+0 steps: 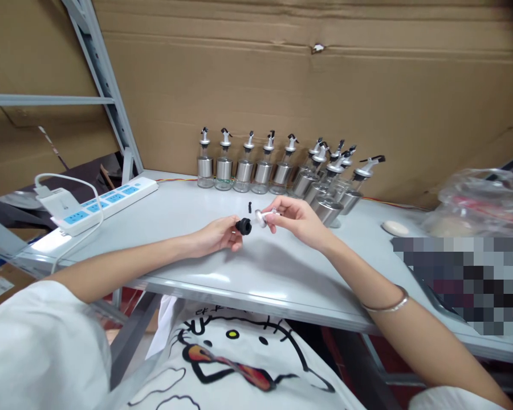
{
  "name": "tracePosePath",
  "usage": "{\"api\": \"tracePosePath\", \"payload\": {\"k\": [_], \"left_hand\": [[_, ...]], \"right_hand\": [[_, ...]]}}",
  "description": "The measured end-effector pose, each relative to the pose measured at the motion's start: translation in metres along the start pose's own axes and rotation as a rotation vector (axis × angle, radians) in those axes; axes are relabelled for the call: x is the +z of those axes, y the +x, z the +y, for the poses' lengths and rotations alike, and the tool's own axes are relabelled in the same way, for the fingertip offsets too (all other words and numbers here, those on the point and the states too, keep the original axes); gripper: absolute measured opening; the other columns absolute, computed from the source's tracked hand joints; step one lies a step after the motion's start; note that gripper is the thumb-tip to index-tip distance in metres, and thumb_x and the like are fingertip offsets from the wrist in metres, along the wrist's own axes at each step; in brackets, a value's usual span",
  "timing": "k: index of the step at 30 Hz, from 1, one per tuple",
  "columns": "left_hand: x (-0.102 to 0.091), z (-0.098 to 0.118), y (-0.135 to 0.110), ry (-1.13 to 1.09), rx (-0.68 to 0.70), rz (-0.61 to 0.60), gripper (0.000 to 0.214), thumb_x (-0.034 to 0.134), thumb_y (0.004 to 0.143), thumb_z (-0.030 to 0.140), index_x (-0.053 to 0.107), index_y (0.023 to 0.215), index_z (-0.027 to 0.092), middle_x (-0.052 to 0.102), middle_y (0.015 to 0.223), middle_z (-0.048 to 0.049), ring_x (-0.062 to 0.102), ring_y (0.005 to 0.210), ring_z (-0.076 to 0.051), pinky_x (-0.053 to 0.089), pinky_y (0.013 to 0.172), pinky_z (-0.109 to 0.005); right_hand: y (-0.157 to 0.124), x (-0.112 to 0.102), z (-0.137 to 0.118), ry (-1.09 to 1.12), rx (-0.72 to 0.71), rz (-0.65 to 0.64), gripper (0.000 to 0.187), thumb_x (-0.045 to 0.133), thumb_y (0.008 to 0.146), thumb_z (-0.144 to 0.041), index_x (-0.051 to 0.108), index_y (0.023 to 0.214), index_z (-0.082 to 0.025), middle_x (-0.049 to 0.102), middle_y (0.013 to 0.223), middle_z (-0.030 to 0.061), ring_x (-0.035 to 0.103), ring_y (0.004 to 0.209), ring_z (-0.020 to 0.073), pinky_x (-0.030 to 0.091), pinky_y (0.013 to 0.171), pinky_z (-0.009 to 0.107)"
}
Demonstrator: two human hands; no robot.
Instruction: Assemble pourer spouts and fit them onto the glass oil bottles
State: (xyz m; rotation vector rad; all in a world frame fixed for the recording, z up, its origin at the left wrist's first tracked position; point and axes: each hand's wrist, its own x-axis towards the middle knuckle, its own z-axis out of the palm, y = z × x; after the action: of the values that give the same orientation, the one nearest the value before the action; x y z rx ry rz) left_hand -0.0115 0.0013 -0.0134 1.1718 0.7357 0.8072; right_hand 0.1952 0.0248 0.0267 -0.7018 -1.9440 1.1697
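Observation:
Just above the middle of the grey table, my left hand [223,234] grips a black ribbed stopper [244,226], its round opening turned to the right. Facing it, my right hand [294,218] pinches a silver pour spout [263,217] by its narrow end, the wide flange toward the stopper. A small gap separates the two parts. On the table just beyond them lies a small black piece [250,207], close to the spout but touched by neither hand.
Several glass oil bottles [244,169] with steel sleeves and spouts stand along the cardboard back wall. At left lies a white power strip [115,206] with a plugged-in adapter [60,206]. Clear plastic bags [479,205] and a pale oval object [395,228] are at right.

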Motion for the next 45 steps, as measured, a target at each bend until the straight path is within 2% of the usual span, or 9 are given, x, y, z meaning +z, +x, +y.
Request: {"api": "tracePosePath", "payload": {"k": [9, 14, 20, 24, 29, 35, 38, 41, 45], "left_hand": [[0.004, -0.004, -0.001, -0.09, 0.033, 0.0, 0.017, 0.051, 0.084, 0.03, 0.046, 0.076, 0.016, 0.045, 0.064, 0.0031, 0.045, 0.05, -0.008, 0.038, 0.05, -0.023], [0.004, -0.001, -0.001, -0.126, 0.048, 0.02, 0.016, 0.048, 0.086, 0.029, 0.046, 0.078, 0.016, 0.047, 0.066, 0.0025, 0.045, 0.05, -0.008, 0.039, 0.052, -0.023], [0.006, 0.003, -0.004, -0.1, 0.026, 0.029, 0.013, 0.044, 0.085, 0.028, 0.043, 0.077, 0.017, 0.044, 0.063, 0.0039, 0.047, 0.049, -0.009, 0.039, 0.053, -0.024], [0.007, 0.007, -0.008, -0.07, -0.005, -0.051, 0.013, 0.041, 0.083, 0.027, 0.037, 0.073, 0.019, 0.044, 0.059, 0.0048, 0.048, 0.047, -0.011, 0.039, 0.053, -0.025], [0.001, 0.007, -0.007, -0.035, -0.019, -0.142, 0.012, 0.043, 0.078, 0.028, 0.035, 0.077, 0.02, 0.055, 0.06, 0.003, 0.052, 0.047, -0.012, 0.04, 0.052, -0.027], [-0.001, 0.004, -0.004, 0.007, 0.043, -0.104, 0.02, 0.047, 0.08, 0.034, 0.034, 0.086, 0.02, 0.065, 0.064, 0.0009, 0.056, 0.044, -0.013, 0.041, 0.051, -0.026], [0.0, 0.003, -0.005, 0.043, 0.088, -0.117, 0.025, 0.053, 0.073, 0.026, 0.034, 0.088, 0.02, 0.065, 0.064, 0.0024, 0.057, 0.045, -0.012, 0.041, 0.052, -0.025], [0.0, 0.0, -0.004, 0.12, 0.11, -0.12, 0.029, 0.055, 0.069, 0.017, 0.033, 0.087, 0.02, 0.065, 0.063, 0.0042, 0.058, 0.046, -0.011, 0.042, 0.052, -0.024], [-0.002, -0.003, -0.005, 0.205, 0.156, -0.1, 0.026, 0.055, 0.076, 0.022, 0.032, 0.088, 0.021, 0.064, 0.065, 0.004, 0.059, 0.048, -0.011, 0.044, 0.054, -0.025]], "right_hand": [[-0.009, 0.012, -0.006, -0.316, -0.096, -0.025, 0.023, 0.06, 0.082, -0.039, 0.053, 0.076, -0.018, 0.065, 0.074, 0.0046, 0.059, 0.064, 0.0152, 0.043, 0.063, 0.029], [-0.007, 0.01, -0.004, -0.53, -0.186, -0.022, 0.015, 0.057, 0.082, -0.032, 0.054, 0.076, -0.019, 0.062, 0.07, 0.0031, 0.053, 0.064, 0.0142, 0.039, 0.059, 0.026], [-0.008, 0.011, -0.004, -0.648, -0.229, -0.047, 0.01, 0.053, 0.082, -0.027, 0.048, 0.076, -0.021, 0.055, 0.064, -0.0003, 0.048, 0.059, 0.0128, 0.036, 0.057, 0.024], [-0.009, 0.012, -0.002, -0.683, -0.214, -0.089, 0.008, 0.05, 0.083, -0.025, 0.043, 0.079, -0.022, 0.053, 0.065, -0.0007, 0.046, 0.058, 0.0134, 0.034, 0.056, 0.024], [-0.009, 0.013, 0.002, -0.617, -0.175, -0.13, 0.003, 0.044, 0.088, -0.023, 0.042, 0.085, -0.022, 0.056, 0.069, 0.0005, 0.047, 0.058, 0.0139, 0.035, 0.057, 0.025], [-0.008, 0.013, 0.003, -0.534, -0.091, -0.14, 0.006, 0.04, 0.091, -0.028, 0.04, 0.088, -0.022, 0.06, 0.071, 0.0019, 0.054, 0.064, 0.0161, 0.039, 0.062, 0.027], [-0.007, 0.014, 0.004, -0.525, -0.084, -0.149, 0.01, 0.037, 0.093, -0.031, 0.041, 0.089, -0.021, 0.06, 0.071, 0.0026, 0.056, 0.066, 0.0166, 0.04, 0.063, 0.028], [-0.007, 0.014, 0.004, -0.58, -0.102, -0.167, 0.013, 0.038, 0.093, -0.031, 0.044, 0.093, -0.02, 0.059, 0.071, 0.0022, 0.053, 0.062, 0.0155, 0.038, 0.061, 0.026], [-0.006, 0.014, 0.007, -0.744, -0.077, -0.199, 0.018, 0.038, 0.093, -0.03, 0.052, 0.092, -0.019, 0.058, 0.07, 0.003, 0.049, 0.059, 0.0148, 0.036, 0.06, 0.026]]}}
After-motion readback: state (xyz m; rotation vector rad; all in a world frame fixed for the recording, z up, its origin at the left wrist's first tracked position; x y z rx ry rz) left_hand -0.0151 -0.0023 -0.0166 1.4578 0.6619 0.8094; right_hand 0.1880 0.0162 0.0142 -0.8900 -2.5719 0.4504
